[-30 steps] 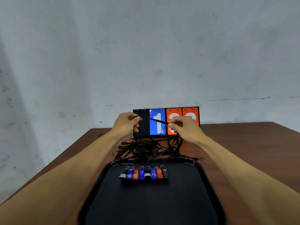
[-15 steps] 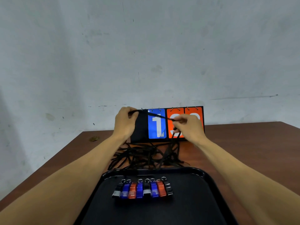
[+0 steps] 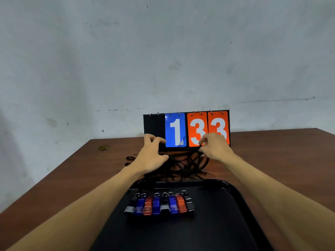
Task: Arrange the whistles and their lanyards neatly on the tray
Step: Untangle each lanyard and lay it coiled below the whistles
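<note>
While right grip (image 3: 215,149) pinches tangled lanyards (image 3: 186,165), whistles (image 3: 159,205) sit nearer on tray (image 3: 226,223).

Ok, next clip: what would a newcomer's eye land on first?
The flip scoreboard, blue 1 and orange 33, stands far back on the table. Before it, the left hand and right hand hold tangled black lanyards, while a row of whistles lies on the black tray.

A flip scoreboard (image 3: 175,131) stands upright in the middle of the frame on a brown wooden table (image 3: 272,160), showing a blue 1 and two orange 3s. A stained grey wall (image 3: 163,60) fills the upper frame. A small brownish scrap (image 3: 103,148) lies on the table, left of centre.
</note>
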{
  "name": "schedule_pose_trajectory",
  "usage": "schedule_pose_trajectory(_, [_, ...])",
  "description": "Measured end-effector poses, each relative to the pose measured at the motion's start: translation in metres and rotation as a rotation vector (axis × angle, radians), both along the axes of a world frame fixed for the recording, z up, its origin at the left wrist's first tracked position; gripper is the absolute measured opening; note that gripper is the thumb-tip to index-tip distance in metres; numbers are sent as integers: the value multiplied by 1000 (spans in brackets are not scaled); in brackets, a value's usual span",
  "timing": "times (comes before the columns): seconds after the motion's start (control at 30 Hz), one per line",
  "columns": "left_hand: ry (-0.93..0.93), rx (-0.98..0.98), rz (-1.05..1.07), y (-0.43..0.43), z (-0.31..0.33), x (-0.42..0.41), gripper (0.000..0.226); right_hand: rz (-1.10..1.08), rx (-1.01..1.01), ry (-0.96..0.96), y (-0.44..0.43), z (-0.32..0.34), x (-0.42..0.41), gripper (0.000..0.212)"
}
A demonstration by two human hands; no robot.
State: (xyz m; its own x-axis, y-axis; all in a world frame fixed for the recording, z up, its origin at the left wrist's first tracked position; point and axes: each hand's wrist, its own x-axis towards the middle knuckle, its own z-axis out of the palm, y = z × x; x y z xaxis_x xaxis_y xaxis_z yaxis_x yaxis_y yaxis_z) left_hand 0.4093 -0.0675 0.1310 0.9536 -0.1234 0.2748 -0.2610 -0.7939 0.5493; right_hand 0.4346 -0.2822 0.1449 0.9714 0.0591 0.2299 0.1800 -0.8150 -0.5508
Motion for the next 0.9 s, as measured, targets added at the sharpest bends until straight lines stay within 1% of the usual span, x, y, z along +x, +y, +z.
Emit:
schedule_pose_trajectory(0.07, [-20,-76,-59,-15,8,-9,35,0,-21,63,-4,12,-8,29])
schedule_pose_trajectory(0.13, [56,-177,-146,-31,16,-21,21,-17,-33,101,-8,23,-14,30])
schedule_pose_trajectory(0.17, [99,-199,-181,-39,20,-26,16,-33,-27,121,-10,28,-16,30])
schedule_pose_trajectory(0.2, [121,-191,-195,-48,22,-30,16,-47,-17,141,-11,32,-18,32])
schedule_pose_trajectory(0.27, [119,-157,-176,-65,22,-36,26,-55,49,188,-12,37,-19,31])
schedule_pose_trajectory(0.33, [137,-158,-150,-79,21,-38,41,-57,145,232,-12,40,-22,26])
schedule_pose_trajectory(0.4, [118,-144,-121,-87,23,-39,50,-55,154,233,-14,41,-23,25])
schedule_pose_trajectory(0.47, [43,-105,-91,-90,24,-37,46,-51,212,249,-16,41,-26,25])
schedule_pose_trajectory(0.57, [-53,-96,-48,-90,23,-35,32,22,446,351,-17,42,-34,24])
schedule_pose_trajectory(0.63, [-59,-163,-51,-89,22,-34,24,76,581,392,-16,42,-40,22])
schedule_pose_trajectory(0.73, [-11,-282,-99,-86,19,-36,19,111,646,361,-17,39,-43,18])
schedule_pose_trajectory(0.83, [71,-452,-94,-80,21,-38,28,144,700,352,-19,33,-42,12])
schedule_pose_trajectory(0.9, [136,-495,-63,-76,21,-37,32,158,771,358,-20,31,-41,9])
